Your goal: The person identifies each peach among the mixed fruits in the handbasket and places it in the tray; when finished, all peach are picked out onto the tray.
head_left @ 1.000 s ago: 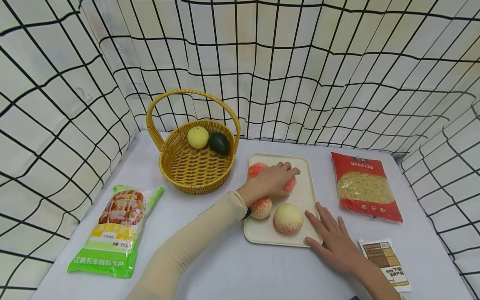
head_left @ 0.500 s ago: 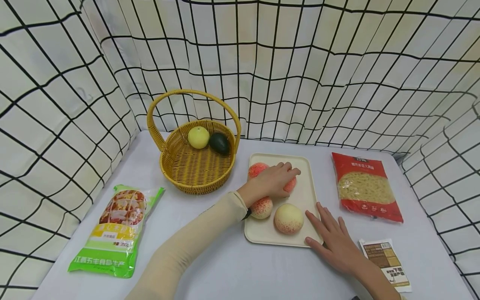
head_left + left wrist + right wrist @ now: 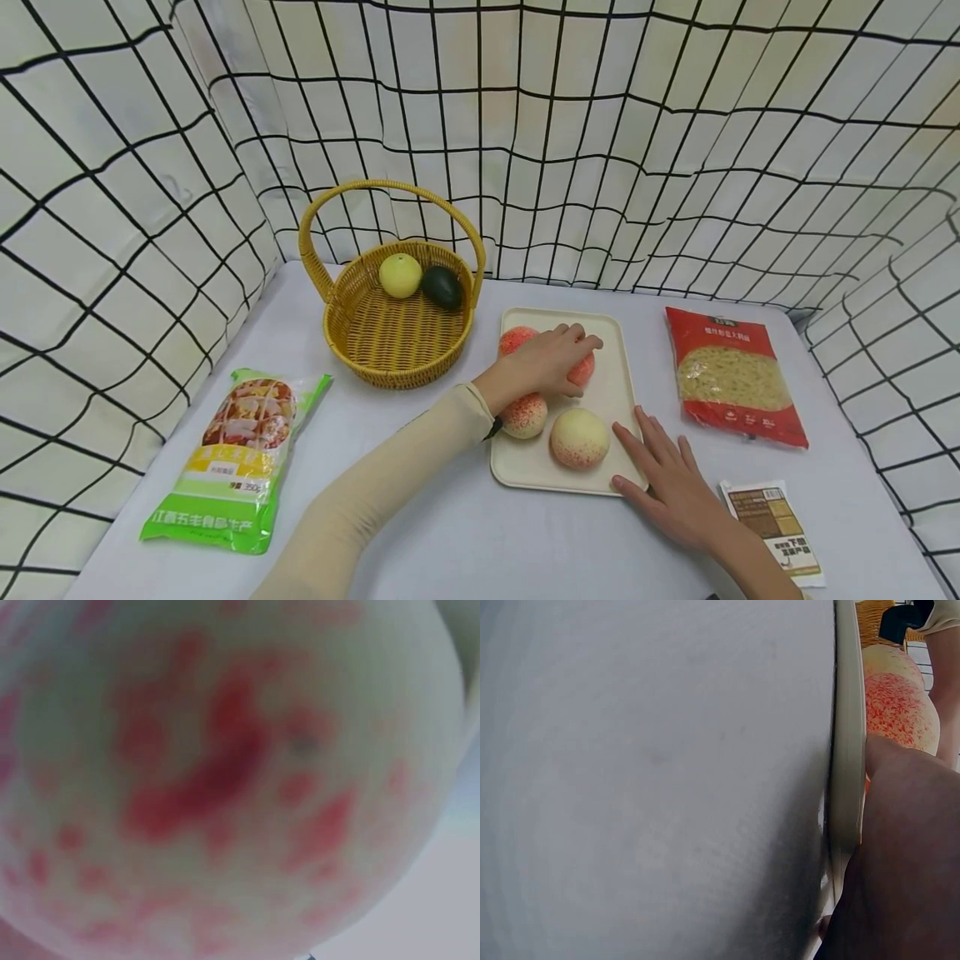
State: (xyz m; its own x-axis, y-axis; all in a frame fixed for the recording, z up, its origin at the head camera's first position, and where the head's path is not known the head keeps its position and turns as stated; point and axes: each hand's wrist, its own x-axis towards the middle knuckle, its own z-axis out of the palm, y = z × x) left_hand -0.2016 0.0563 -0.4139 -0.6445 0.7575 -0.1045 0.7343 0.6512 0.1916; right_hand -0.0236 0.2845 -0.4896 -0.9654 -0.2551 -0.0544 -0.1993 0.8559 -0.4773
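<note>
A cream tray (image 3: 617,400) holds several toy peaches. My left hand (image 3: 546,360) reaches over it and grips a red peach (image 3: 582,372) at the back, its fingers bent over the top and much of the fruit hidden. A second red peach (image 3: 516,338) shows behind that wrist. A speckled peach (image 3: 524,417) lies under the wrist and a pale peach (image 3: 580,438) sits at the tray's front. A speckled peach (image 3: 232,780) fills the left wrist view. With fingers spread, my right hand (image 3: 670,482) touches the tray's right front edge; the tray rim (image 3: 849,727) runs beside it.
A wicker basket (image 3: 397,379) with a yellow-green fruit (image 3: 400,275) and a dark green avocado (image 3: 442,287) stands back left. A green food bag (image 3: 236,467) lies left, a red pasta bag (image 3: 735,375) right, and a brown-white packet (image 3: 774,529) near the right forearm.
Both hands and the peaches keep their places on and beside the tray. Only the head view has shifted very slightly.
</note>
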